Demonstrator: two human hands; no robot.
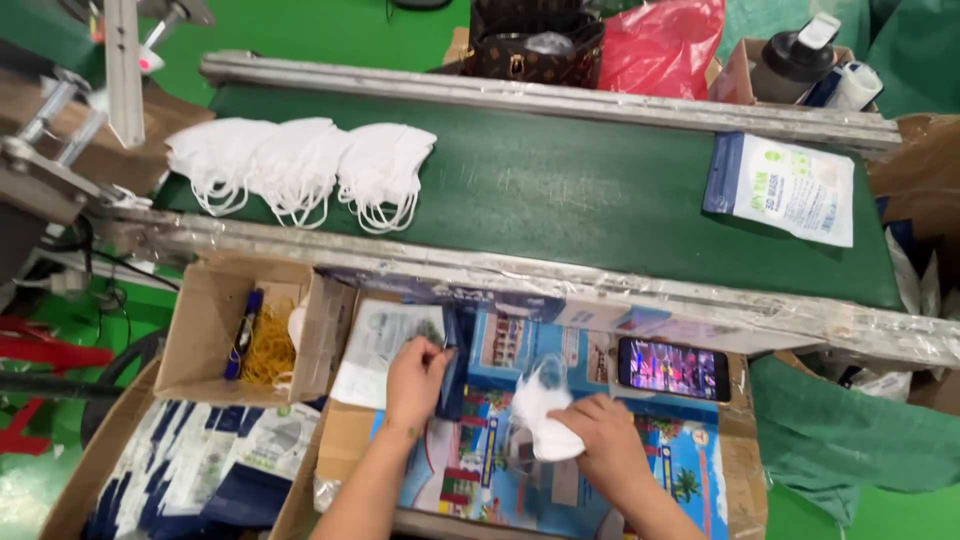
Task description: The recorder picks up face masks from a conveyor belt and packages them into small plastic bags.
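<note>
My left hand (413,380) grips the dark blue edge of a flat mask pouch (386,340) that lies on a colourful printed board (520,440). My right hand (603,435) holds a small stack of white masks (538,405) with ear loops, just right of the pouch's opening. On the green conveyor belt (560,190) above, three bunches of white masks (300,165) lie at the left and a filled white-and-blue pouch (785,187) at the right.
A small cardboard box (215,325) with rubber bands and a blue pen stands to the left. A bigger carton of filled pouches (200,465) sits lower left. A phone (672,368) with a lit screen lies to the right. Bags and a bottle stand behind the belt.
</note>
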